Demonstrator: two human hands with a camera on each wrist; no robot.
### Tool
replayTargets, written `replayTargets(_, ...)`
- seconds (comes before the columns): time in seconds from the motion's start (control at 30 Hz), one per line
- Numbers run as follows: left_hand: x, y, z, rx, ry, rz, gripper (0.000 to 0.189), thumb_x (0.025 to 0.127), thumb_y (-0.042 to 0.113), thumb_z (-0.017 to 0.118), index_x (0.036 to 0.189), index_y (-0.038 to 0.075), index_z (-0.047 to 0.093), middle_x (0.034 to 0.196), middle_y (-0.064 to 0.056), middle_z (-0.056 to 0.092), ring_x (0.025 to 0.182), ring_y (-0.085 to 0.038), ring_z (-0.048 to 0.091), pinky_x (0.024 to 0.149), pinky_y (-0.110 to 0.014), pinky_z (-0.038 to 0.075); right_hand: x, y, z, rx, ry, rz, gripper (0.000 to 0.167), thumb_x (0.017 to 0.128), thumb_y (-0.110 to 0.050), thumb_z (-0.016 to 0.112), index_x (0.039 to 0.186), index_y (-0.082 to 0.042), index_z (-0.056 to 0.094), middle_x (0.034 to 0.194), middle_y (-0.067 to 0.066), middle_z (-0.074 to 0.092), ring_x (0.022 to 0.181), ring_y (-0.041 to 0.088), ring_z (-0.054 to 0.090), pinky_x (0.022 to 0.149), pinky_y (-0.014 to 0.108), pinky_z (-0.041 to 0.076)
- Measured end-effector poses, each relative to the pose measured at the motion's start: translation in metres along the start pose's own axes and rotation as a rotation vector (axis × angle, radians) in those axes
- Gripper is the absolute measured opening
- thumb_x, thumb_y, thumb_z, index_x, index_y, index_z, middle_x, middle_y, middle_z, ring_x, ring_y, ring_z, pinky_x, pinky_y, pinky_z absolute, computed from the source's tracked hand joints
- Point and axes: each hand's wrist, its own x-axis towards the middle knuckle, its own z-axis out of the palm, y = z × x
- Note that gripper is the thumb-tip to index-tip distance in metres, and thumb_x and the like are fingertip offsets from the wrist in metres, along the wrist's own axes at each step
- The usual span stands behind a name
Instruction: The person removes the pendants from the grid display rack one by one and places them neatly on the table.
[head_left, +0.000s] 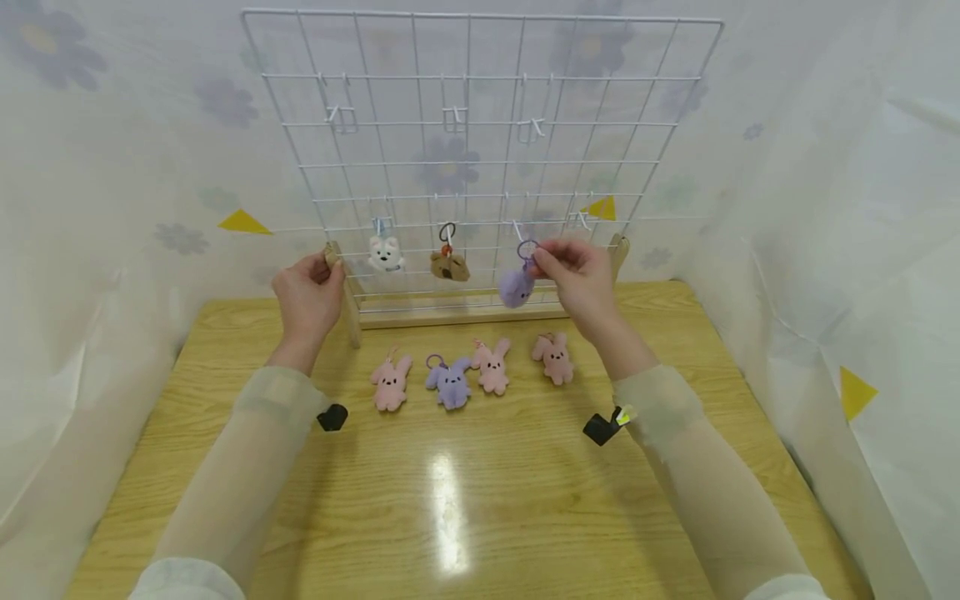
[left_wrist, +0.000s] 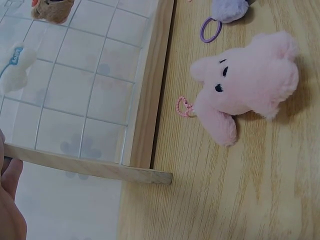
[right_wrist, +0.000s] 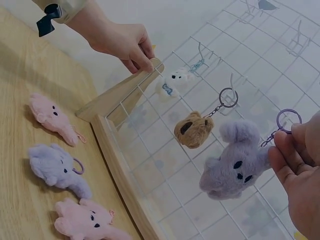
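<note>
My right hand [head_left: 583, 275] pinches the purple ring [right_wrist: 289, 110] of a purple plush [right_wrist: 227, 172], fingers curled, the plush hanging before the wire grid [head_left: 480, 16] near the brown plush [right_wrist: 194, 131]; my left hand [head_left: 309, 293], fingers curled too, grips the wooden side post [head_left: 350, 312], and four long-eared plushes [head_left: 453, 387] lie on the desk [head_left: 540, 508]

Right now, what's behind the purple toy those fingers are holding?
The white grid, with a flowered sheet beyond it. Whatever the held purple toy covers can't be seen.
</note>
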Motion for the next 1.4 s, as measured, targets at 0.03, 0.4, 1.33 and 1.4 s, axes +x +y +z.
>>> replayTargets(0.03,0.000,0.000,0.000,-0.003,0.000,-0.001,0.025,0.101,0.011,0.069,0.116,-0.007,0.077,0.107,-0.022,0.077,0.097,-0.029,0.076,0.079,-0.016,0.059,-0.002,0.000,-0.001,0.001,-0.004,-0.003,0.015,0.103,-0.002,0.069,0.111,0.010,0.069,0.098,0.014,0.072,0.082,0.018,0.072,0.085,0.028,0.063)
replayTargets(0.4,-0.001,-0.001,0.000,0.006,-0.004,-0.016,0.025,0.102,0.011,0.069,0.118,-0.007,0.076,0.109,-0.022,0.076,0.098,-0.028,0.075,0.080,-0.018,0.060,-0.021,0.006,-0.016,0.042,-0.037,-0.017,0.013,0.103,0.001,0.068,0.108,0.012,0.069,0.095,0.011,0.073,0.081,0.016,0.072,0.083,0.026,0.063)
replayTargets(1.33,-0.003,0.003,-0.001,-0.015,-0.030,-0.051,0.027,0.104,0.013,0.068,0.121,-0.006,0.075,0.110,-0.021,0.076,0.099,-0.028,0.074,0.079,-0.018,0.060,-0.083,0.016,-0.062,-0.026,-0.086,0.043,0.023,0.104,-0.002,0.067,0.110,0.020,0.064,0.097,0.010,0.073,0.084,0.016,0.073,0.087,0.026,0.062)
replayTargets(1.4,-0.002,0.003,-0.001,-0.014,-0.031,-0.053,0.027,0.104,0.014,0.068,0.121,-0.006,0.075,0.110,-0.021,0.076,0.099,-0.028,0.073,0.079,-0.017,0.059,-0.087,0.017,-0.065,-0.026,-0.080,0.047,0.023,0.104,-0.001,0.067,0.110,0.020,0.064,0.095,0.010,0.073,0.083,0.017,0.072,0.087,0.026,0.062)
